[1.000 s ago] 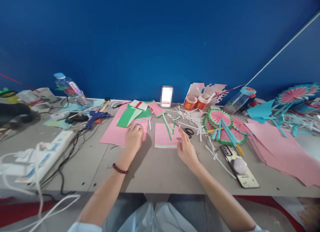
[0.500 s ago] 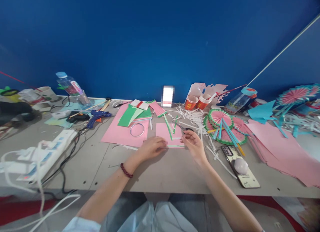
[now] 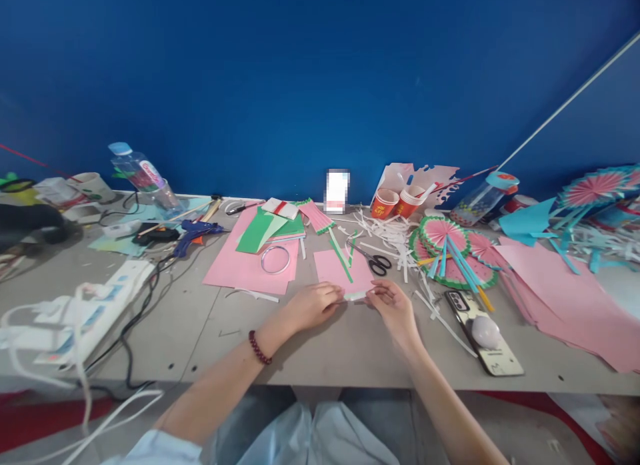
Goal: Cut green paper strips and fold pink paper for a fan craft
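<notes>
A small sheet of pink paper (image 3: 331, 265) lies in front of me. Across its near edge runs a narrow pale strip (image 3: 357, 295), perhaps paper or tape. My left hand (image 3: 317, 303) is closed at the strip's left end, fingers together and low against the paper. At the right end, my right hand (image 3: 394, 306) pinches the strip between thumb and fingers. Two green paper strips (image 3: 342, 257) form a V on the pink sheet, just beyond my hands. Black-handled scissors (image 3: 379, 265) rest on the table by the sheet's right edge.
To the left are a larger pink sheet (image 3: 225, 268), green paper (image 3: 253, 235), a metal ring (image 3: 275, 259), a blue glue gun (image 3: 193, 235) and a power strip (image 3: 107, 305). Rightward lie white paper scraps (image 3: 387, 230), watermelon-patterned fans (image 3: 445, 241) and a phone (image 3: 503, 358).
My right hand has brought the pale strip down toward me to the paper's near edge. My left hand has shifted slightly right. The scissors now show fully.
</notes>
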Demonstrator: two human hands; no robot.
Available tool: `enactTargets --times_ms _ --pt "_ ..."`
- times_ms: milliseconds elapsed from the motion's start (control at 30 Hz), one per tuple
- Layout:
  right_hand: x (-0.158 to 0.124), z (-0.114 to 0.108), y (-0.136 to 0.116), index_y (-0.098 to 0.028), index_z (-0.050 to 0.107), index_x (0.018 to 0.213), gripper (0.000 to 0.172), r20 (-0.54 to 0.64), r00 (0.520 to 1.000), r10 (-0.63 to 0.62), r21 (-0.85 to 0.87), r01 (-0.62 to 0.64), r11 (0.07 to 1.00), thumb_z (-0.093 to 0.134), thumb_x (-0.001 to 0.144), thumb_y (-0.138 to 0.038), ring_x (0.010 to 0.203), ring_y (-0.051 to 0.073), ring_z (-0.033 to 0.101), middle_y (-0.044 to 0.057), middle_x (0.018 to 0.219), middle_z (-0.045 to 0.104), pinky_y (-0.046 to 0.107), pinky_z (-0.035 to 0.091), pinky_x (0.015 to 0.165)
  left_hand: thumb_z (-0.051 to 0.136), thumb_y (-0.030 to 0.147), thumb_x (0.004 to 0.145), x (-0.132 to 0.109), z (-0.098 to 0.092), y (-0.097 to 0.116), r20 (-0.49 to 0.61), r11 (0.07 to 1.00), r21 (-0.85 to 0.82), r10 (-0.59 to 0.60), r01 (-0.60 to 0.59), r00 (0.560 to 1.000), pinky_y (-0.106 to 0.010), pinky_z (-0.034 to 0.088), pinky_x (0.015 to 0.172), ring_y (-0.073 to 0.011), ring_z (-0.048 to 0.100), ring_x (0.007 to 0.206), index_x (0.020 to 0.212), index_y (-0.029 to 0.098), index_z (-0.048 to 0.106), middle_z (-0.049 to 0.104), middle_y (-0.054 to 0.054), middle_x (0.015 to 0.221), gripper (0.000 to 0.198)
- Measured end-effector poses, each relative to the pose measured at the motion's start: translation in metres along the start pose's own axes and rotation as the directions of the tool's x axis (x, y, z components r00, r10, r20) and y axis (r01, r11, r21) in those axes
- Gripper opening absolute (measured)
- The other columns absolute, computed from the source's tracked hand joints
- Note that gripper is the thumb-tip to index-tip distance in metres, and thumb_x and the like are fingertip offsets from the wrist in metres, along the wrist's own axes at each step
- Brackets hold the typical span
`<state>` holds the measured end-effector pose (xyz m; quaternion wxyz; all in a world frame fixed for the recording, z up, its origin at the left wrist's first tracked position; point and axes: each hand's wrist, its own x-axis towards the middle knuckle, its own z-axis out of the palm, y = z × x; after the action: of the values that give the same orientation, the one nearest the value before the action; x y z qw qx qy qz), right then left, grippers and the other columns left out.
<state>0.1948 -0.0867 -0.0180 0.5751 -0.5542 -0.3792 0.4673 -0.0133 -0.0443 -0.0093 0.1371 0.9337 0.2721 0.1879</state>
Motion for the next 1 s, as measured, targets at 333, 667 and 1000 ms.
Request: enactTargets --times_ms 333,667,1000 --pt "0.003 0.003 0.013 -0.019 0.058 0.092 0.039 -0.030 0.999 -0.033 -0.112 0.029 0.993 0.073 0.065 -0.042 0.055 0.012 0.057 -0.002 0.070 0.055 0.028 0.054 0.049 0.043 0.021 0.093 0.000 -0.004 0.001 -0.001 0.998 -0.043 0.036 -0.036 0.999 -0.031 0.048 0.092 -0.0178 0.059 0.107 0.108 0.018 0.061 0.065 -0.007 0.113 0.024" --pt "0.007 -0.001 0.012 -0.018 0.058 0.093 0.040 -0.015 0.999 -0.028 -0.093 0.027 0.995 0.074 0.064 -0.040 0.055 0.012 0.056 -0.003 0.068 0.057 0.025 0.049 0.050 0.044 0.019 0.092 0.002 -0.006 0.003 0.022 0.998 -0.049 0.050 -0.048 0.999 -0.031 0.047 0.088 -0.0182 0.058 0.104 0.104 0.018 0.062 0.064 -0.007 0.109 0.021" --pt "0.006 -0.001 0.005 -0.018 0.059 0.092 0.041 -0.021 1.000 0.014 -0.057 -0.016 0.998 0.076 0.061 -0.039 0.051 0.010 0.053 -0.003 0.068 0.057 0.025 0.047 0.048 0.043 0.019 0.092 0.003 -0.005 0.003 0.035 0.998 -0.042 0.047 -0.046 0.998 -0.032 0.045 0.090 -0.0187 0.056 0.103 0.106 0.018 0.061 0.063 -0.007 0.109 0.022"
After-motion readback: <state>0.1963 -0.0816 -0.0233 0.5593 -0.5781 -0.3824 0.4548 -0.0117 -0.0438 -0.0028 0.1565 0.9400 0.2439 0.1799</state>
